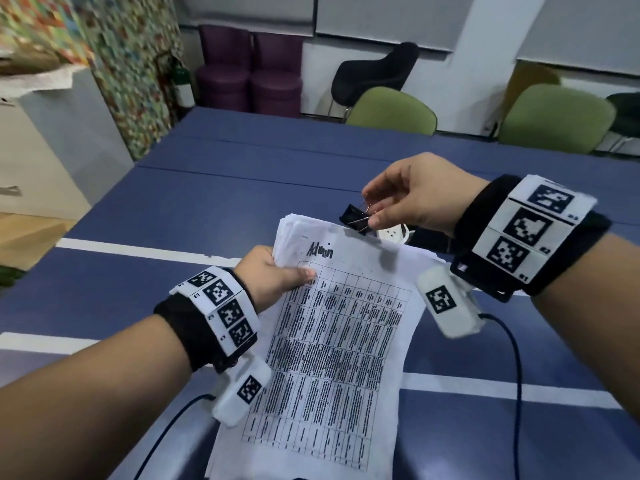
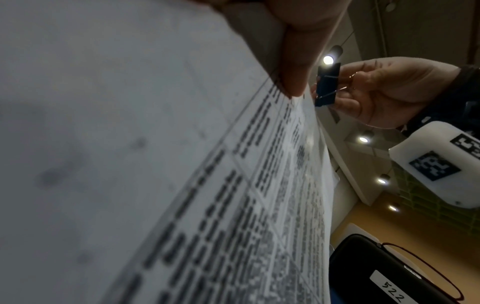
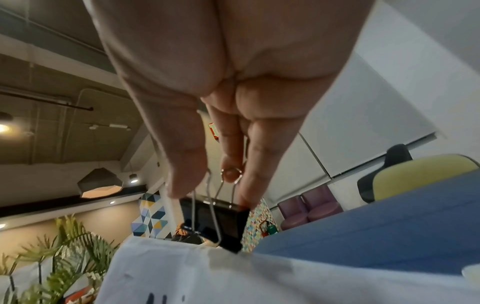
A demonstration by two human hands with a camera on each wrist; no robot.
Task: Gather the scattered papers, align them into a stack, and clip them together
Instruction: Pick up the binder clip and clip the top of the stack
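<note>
A stack of white papers (image 1: 332,341), printed with a table and the handwritten word "Admin", is held up above the blue table (image 1: 207,188). My left hand (image 1: 277,275) grips its upper left edge, thumb on top. My right hand (image 1: 405,206) pinches the wire handles of a black binder clip (image 1: 356,218) at the stack's top edge. From the right wrist, the binder clip (image 3: 221,222) hangs just above the papers (image 3: 259,277), its jaws facing the edge. The left wrist view shows the papers (image 2: 233,185) close up and the binder clip (image 2: 327,84) beyond them.
White lines cross the blue table. A white object (image 1: 393,233) lies on it behind the papers. Green chairs (image 1: 394,110) and a black chair (image 1: 374,74) stand at the far side. Purple stools (image 1: 249,74) stand by the back wall. Cables hang from both wrist units.
</note>
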